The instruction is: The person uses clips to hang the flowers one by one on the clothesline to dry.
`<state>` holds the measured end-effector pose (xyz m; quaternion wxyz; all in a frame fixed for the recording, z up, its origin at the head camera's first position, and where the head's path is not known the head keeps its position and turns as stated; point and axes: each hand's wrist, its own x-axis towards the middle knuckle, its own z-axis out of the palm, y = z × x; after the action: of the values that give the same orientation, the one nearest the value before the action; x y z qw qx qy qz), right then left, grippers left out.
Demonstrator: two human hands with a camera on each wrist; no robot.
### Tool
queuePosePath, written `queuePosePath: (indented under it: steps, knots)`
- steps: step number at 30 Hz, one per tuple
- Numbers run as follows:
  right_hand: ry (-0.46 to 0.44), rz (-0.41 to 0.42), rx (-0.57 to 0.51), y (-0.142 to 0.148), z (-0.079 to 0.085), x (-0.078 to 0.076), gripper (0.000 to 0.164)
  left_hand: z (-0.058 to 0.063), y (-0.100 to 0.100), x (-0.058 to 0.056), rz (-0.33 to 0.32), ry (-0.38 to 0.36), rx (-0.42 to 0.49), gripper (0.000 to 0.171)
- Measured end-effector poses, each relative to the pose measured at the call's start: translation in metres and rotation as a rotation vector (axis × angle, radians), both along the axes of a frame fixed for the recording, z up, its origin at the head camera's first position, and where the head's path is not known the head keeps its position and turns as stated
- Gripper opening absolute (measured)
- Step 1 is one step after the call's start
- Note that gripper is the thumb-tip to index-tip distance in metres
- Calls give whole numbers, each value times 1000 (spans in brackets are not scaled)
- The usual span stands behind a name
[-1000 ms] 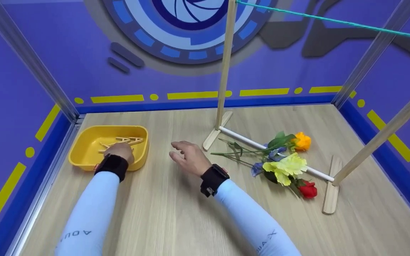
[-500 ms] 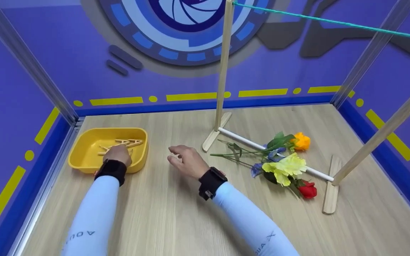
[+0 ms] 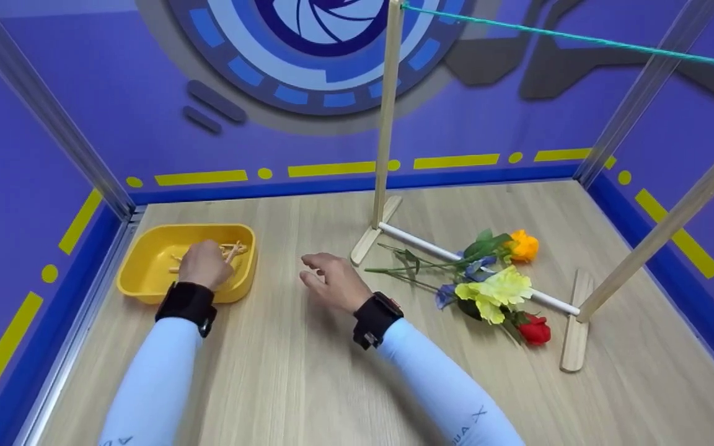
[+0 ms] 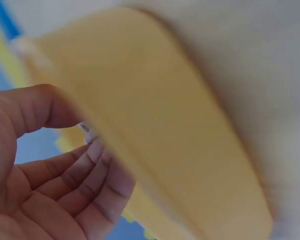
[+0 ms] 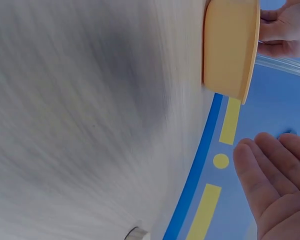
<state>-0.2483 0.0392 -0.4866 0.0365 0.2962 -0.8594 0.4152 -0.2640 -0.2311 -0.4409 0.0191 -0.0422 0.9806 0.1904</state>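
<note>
My left hand [image 3: 204, 266] reaches into a yellow plastic bin [image 3: 146, 263] on the left of the table. Several light wooden clothespins [image 3: 233, 249] lie in the bin beside the fingers. In the left wrist view, the thumb and fingers come together behind the bin wall and pinch a small pale piece [image 4: 87, 132], apparently a clothespin; the wall hides most of it. My right hand [image 3: 336, 285] hovers over the table between bin and flowers, its fingers loosely bent and holding nothing.
Artificial flowers, including a yellow-green bloom [image 3: 494, 291], a red rose [image 3: 534, 329] and an orange one [image 3: 523, 246], lie across a white rod [image 3: 419, 240]. The rod joins two wooden posts [image 3: 385, 124], with a green cord [image 3: 555, 36] strung above. Blue panels [image 3: 307, 142] enclose the table.
My left hand has shifted and turned slightly within the bin, and the clothespins beside it have moved. The right hand has stayed nearly in place.
</note>
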Motion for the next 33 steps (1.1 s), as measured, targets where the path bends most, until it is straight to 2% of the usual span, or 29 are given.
queuePosePath:
  steps: [5,10,14,19,24,33]
  knots:
    - [-19,-3,-50,8,-1,0,37,17,9,9,41,86,102,10]
    - [-50,-16,-113,19,-4,1,38,23,26,23,37,124,174,25]
    - [-32,-16,-154,29,-7,4,38,17,41,35,-6,190,214,31]
    - [-14,-35,-163,47,-8,10,38,10,61,52,-31,232,277,29]
    - [6,-77,-178,65,-5,17,37,5,86,64,-57,256,330,26]
    - [-3,-103,-302,88,-2,34,35,-9,131,82,-130,242,427,21]
